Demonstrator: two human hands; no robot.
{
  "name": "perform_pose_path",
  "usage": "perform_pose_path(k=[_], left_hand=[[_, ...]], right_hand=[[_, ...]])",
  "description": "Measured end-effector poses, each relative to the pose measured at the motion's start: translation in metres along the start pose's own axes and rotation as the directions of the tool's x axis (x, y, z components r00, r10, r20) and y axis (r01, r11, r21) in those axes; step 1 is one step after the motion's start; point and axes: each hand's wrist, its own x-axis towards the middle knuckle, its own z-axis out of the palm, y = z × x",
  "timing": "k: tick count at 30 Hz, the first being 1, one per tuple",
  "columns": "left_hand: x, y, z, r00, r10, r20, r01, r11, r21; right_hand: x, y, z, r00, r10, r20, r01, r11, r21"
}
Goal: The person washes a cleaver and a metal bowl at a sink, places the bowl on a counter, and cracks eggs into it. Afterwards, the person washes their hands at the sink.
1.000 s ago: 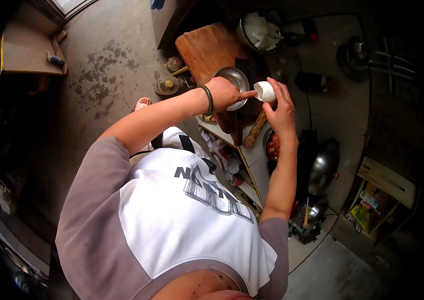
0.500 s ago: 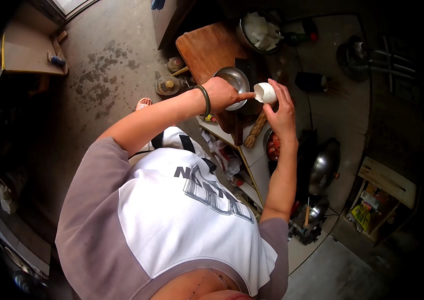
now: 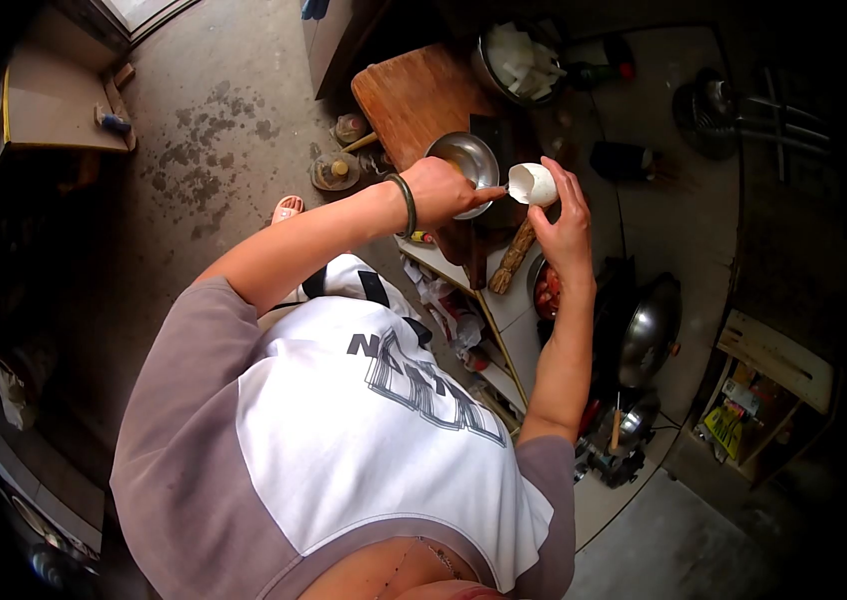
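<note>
The white eggshell (image 3: 535, 185) has an open end that faces left, over the counter. The thumb and fingers of my right hand (image 3: 568, 222) are closed around it. My left hand (image 3: 441, 192) wears a dark bangle. Its index finger is stretched out with the tip at the shell's open rim; the other fingers curl under and are partly hidden. Below the left hand stands a metal bowl (image 3: 471, 152) with something yellowish inside, partly covered by the hand. A wooden cutting board (image 3: 414, 95) lies beside the bowl.
Behind the board is a bowl of pale cut pieces (image 3: 522, 65). A rough brown stick-like object (image 3: 512, 262) and a bowl of red pieces (image 3: 548, 292) are near my right forearm. A wok (image 3: 650, 335) sits further right. A wooden shelf box (image 3: 759, 395) stands at the far right.
The eggshell and right hand have shifted very slightly to the right. My left index finger remains at the shell's opening, with its tip drawn back a little.
</note>
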Motion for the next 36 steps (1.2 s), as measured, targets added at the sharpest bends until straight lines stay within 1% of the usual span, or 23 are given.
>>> perform_pose_path(k=[1, 4, 7, 10, 13, 16, 19, 23, 28, 31, 34, 36], left_hand=[[-0.001, -0.001, 0.001, 1.0, 0.012, 0.007, -0.012, 1.0, -0.002], [0.002, 0.003, -0.007, 0.995, -0.012, -0.098, 0.009, 1.0, -0.022], [0.01, 0.006, -0.013, 0.999, -0.008, -0.053, 0.008, 1.0, 0.003], [0.006, 0.006, -0.006, 1.0, 0.0, -0.011, 0.0, 1.0, -0.012], [-0.001, -0.003, 0.002, 0.998, 0.02, -0.055, -0.017, 0.999, 0.048], [-0.001, -0.003, 0.0, 0.998, 0.005, -0.062, -0.005, 1.0, -0.001], [0.004, 0.005, -0.011, 0.997, 0.042, -0.071, -0.046, 0.998, -0.049], [0.005, 0.005, -0.01, 1.0, 0.009, -0.015, -0.009, 1.0, -0.004], [-0.007, 0.004, -0.012, 0.999, -0.023, 0.023, 0.024, 1.0, -0.016], [-0.008, 0.003, -0.008, 0.997, -0.003, -0.083, 0.0, 0.999, -0.036], [-0.005, 0.004, -0.007, 0.993, 0.035, -0.117, -0.043, 0.997, -0.06], [-0.004, 0.004, -0.004, 0.998, 0.019, -0.062, -0.023, 0.998, -0.051]], right_hand=[[0.0, 0.0, 0.0, 1.0, 0.008, 0.0, -0.008, 1.0, 0.004], [0.001, -0.005, 0.001, 1.0, 0.031, -0.001, -0.031, 0.999, 0.039], [0.002, -0.01, 0.001, 1.0, 0.02, -0.002, -0.02, 0.999, 0.045], [0.003, -0.01, -0.001, 1.0, 0.017, -0.008, -0.017, 0.999, 0.036], [-0.001, -0.005, -0.002, 0.999, 0.031, -0.011, -0.031, 0.999, 0.028], [-0.002, -0.005, -0.002, 1.0, 0.021, -0.016, -0.021, 1.0, 0.007], [0.0, -0.01, -0.002, 1.0, 0.013, -0.029, -0.012, 1.0, 0.02], [0.003, -0.013, -0.004, 0.999, -0.006, -0.034, 0.006, 1.0, -0.006], [-0.003, -0.006, -0.004, 0.996, 0.073, -0.05, -0.069, 0.996, 0.062], [-0.004, -0.004, -0.005, 0.99, 0.129, -0.053, -0.123, 0.987, 0.104], [-0.005, 0.004, -0.001, 0.985, 0.165, -0.05, -0.152, 0.97, 0.189], [-0.007, 0.012, 0.001, 0.983, 0.176, -0.043, -0.163, 0.961, 0.224]])
